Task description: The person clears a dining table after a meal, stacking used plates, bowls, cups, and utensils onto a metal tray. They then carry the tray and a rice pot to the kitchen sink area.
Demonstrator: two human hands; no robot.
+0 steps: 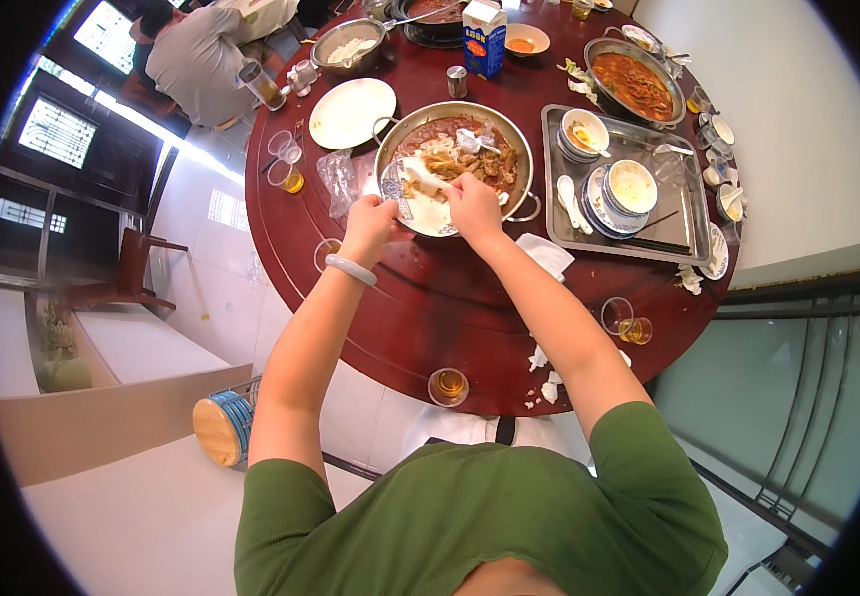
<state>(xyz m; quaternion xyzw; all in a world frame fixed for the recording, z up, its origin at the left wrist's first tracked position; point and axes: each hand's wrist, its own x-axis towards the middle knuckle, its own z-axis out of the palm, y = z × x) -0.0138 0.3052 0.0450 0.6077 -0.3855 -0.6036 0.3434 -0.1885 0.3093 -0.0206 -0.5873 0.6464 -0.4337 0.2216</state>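
Observation:
My left hand (372,223) grips the rim of a white plate with a blue pattern (430,216), tilted over the near left part of a two-handled metal pot (522,141). In my right hand (475,207) is a white soup spoon (424,176), its bowl end over the plate. Reddish stew, pale food scraps and a crumpled white tissue (475,140) lie in the pot. A clear crumpled plastic bag (338,182) is left of the pot. To the right, a metal tray (555,179) holds stacked bowls (631,188), plates, white spoons and dark chopsticks.
Around the pot on the round red table (430,298) stand an empty white plate (352,114), a can (457,82), a drink carton (484,41), another stew pot (635,86) and several cups. One cup of amber drink (448,387) is near the front edge. A seated person (195,63) is at upper left.

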